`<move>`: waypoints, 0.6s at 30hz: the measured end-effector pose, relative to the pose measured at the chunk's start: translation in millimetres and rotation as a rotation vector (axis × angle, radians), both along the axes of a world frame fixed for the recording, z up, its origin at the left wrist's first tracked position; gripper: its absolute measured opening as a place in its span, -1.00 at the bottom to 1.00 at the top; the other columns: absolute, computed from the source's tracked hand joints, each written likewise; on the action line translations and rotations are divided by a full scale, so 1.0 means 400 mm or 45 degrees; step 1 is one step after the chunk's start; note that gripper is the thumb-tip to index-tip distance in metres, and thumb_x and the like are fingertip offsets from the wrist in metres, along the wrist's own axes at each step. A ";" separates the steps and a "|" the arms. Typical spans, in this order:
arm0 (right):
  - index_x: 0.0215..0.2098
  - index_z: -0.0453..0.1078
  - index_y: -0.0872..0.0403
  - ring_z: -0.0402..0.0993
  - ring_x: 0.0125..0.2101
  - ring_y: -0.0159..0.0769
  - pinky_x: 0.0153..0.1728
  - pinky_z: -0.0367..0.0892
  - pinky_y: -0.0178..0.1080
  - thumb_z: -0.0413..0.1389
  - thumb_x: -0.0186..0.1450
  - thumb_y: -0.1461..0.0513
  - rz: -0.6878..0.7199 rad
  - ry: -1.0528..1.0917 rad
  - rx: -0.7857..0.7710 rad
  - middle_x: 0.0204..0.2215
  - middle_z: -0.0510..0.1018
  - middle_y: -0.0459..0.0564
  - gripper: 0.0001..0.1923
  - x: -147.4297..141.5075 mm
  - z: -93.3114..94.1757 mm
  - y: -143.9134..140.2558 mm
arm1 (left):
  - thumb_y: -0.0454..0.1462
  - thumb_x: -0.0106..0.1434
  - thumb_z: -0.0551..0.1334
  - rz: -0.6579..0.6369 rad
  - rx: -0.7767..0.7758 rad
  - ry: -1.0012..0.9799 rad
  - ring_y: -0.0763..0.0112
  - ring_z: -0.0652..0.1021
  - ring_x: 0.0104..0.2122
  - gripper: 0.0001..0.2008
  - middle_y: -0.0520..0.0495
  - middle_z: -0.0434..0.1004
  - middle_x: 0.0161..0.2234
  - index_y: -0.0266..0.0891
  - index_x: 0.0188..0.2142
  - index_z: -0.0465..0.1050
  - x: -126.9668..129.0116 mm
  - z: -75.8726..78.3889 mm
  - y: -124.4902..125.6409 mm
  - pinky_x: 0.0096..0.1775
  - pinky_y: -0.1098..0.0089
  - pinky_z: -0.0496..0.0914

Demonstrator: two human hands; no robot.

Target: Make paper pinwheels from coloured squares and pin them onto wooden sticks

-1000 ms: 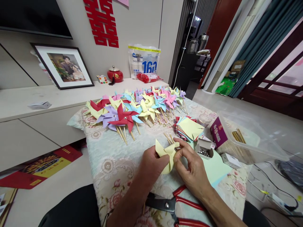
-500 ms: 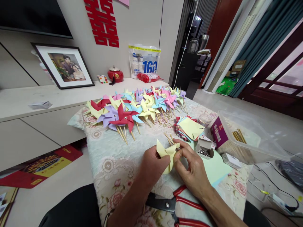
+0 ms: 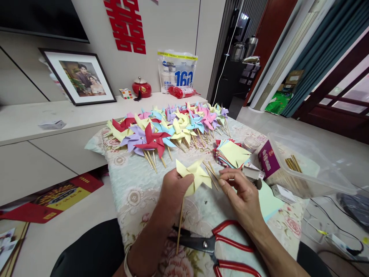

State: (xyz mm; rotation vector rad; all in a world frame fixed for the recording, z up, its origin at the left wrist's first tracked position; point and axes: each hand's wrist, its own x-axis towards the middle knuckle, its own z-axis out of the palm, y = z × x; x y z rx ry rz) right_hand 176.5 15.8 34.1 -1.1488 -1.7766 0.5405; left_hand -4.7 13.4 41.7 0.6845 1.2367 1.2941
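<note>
Right hand [image 3: 242, 189] has drawn back from the pale yellow pinwheel [image 3: 198, 176] since the earlier frame, half-curled near loose sticks [image 3: 211, 176], any hold unclear. Left hand [image 3: 175, 189] pinches the pinwheel between thumb and fingers; excess thumb pressure could crease its blades. Pinwheel head sits at those fingertips, its stick [image 3: 180, 225] hanging over red-handled shears [image 3: 198, 243].

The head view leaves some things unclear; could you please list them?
Left hand: some fingers hidden behind the yellow pinwheel it holds, head view.
Small box: contents mostly hidden by the right hand, head view.
Black screen: cut off by the top and left edges, head view.
</note>
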 end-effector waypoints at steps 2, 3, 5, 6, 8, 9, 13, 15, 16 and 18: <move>-0.35 0.43 0.02 0.46 -0.38 -0.25 -0.35 0.32 -0.23 0.10 0.37 0.25 0.097 -0.107 -0.088 -0.40 0.54 -0.05 -0.87 0.002 -0.001 0.001 | -0.26 -0.06 0.32 0.081 0.021 -0.044 0.37 0.51 -0.51 -0.78 0.02 0.57 -0.48 -0.29 -0.36 0.53 -0.008 0.000 0.005 -0.43 0.42 0.39; -0.37 0.43 0.02 0.43 -0.43 -0.28 -0.37 0.30 -0.24 0.09 0.37 0.27 0.171 -0.172 -0.135 -0.45 0.51 -0.08 -0.85 0.001 -0.002 0.001 | -0.27 -0.06 0.32 0.121 0.028 -0.044 0.38 0.51 -0.51 -0.78 0.03 0.57 -0.48 -0.29 -0.35 0.54 -0.010 -0.001 0.006 -0.44 0.43 0.39; -0.36 0.44 0.02 0.44 -0.40 -0.28 -0.34 0.32 -0.24 0.08 0.37 0.31 0.334 -0.293 -0.206 -0.44 0.51 -0.09 -0.84 0.000 -0.005 -0.001 | -0.27 -0.06 0.32 0.179 0.031 -0.049 0.39 0.51 -0.52 -0.77 0.05 0.56 -0.50 -0.28 -0.34 0.54 -0.011 -0.001 0.007 -0.44 0.44 0.39; -0.34 0.45 0.02 0.46 -0.36 -0.27 -0.31 0.34 -0.24 0.08 0.36 0.33 0.409 -0.346 -0.227 -0.42 0.52 -0.08 -0.84 -0.001 -0.008 -0.003 | -0.26 -0.06 0.32 0.192 0.031 -0.048 0.40 0.50 -0.52 -0.76 0.05 0.56 -0.50 -0.28 -0.34 0.53 -0.011 0.001 0.006 -0.45 0.44 0.39; -0.26 0.47 0.01 0.47 -0.30 -0.26 -0.26 0.37 -0.23 0.08 0.35 0.35 0.515 -0.438 -0.241 -0.36 0.53 -0.06 -0.84 -0.002 -0.016 -0.005 | -0.26 -0.04 0.32 0.185 0.029 -0.035 0.42 0.49 -0.53 -0.77 0.06 0.56 -0.50 -0.28 -0.34 0.53 -0.008 0.008 0.003 -0.45 0.44 0.38; -0.24 0.46 0.00 0.48 -0.29 -0.26 -0.25 0.38 -0.23 0.07 0.35 0.36 0.546 -0.477 -0.233 -0.34 0.52 -0.05 -0.83 -0.002 -0.020 -0.005 | -0.26 -0.04 0.31 0.179 0.030 -0.033 0.43 0.48 -0.54 -0.79 0.06 0.55 -0.51 -0.28 -0.35 0.52 -0.007 0.011 0.001 -0.46 0.45 0.38; -0.31 0.41 0.01 0.43 -0.37 -0.29 -0.31 0.35 -0.27 -0.01 0.37 0.39 0.568 -0.625 -0.204 -0.37 0.45 -0.06 -0.78 -0.008 -0.032 -0.008 | -0.27 -0.05 0.30 0.127 0.037 -0.071 0.44 0.44 -0.57 -0.82 0.09 0.46 -0.58 -0.27 -0.39 0.48 0.000 0.015 -0.001 -0.50 0.46 0.33; -0.36 0.37 0.02 0.40 -0.40 -0.29 -0.34 0.32 -0.26 -0.05 0.38 0.38 0.542 -0.680 -0.209 -0.39 0.43 -0.06 -0.76 -0.011 -0.030 -0.010 | -0.28 -0.06 0.30 0.097 0.048 -0.109 0.45 0.42 -0.58 -0.83 0.11 0.42 -0.60 -0.27 -0.42 0.46 0.004 0.010 -0.001 -0.50 0.46 0.31; -0.37 0.34 0.02 0.38 -0.42 -0.29 -0.35 0.31 -0.26 -0.06 0.39 0.37 0.544 -0.682 -0.220 -0.40 0.42 -0.07 -0.75 -0.012 -0.025 -0.010 | -0.29 -0.07 0.30 0.086 0.054 -0.121 0.46 0.40 -0.58 -0.84 0.11 0.40 -0.61 -0.27 -0.43 0.45 0.005 0.007 0.000 -0.50 0.47 0.30; -0.37 0.32 0.01 0.37 -0.41 -0.30 -0.35 0.30 -0.27 -0.06 0.41 0.35 0.598 -0.608 -0.265 -0.40 0.43 -0.08 -0.77 -0.009 -0.008 -0.011 | -0.31 -0.08 0.30 0.083 0.058 -0.130 0.48 0.39 -0.58 -0.84 0.12 0.40 -0.60 -0.27 -0.44 0.44 0.008 0.004 -0.001 -0.49 0.47 0.30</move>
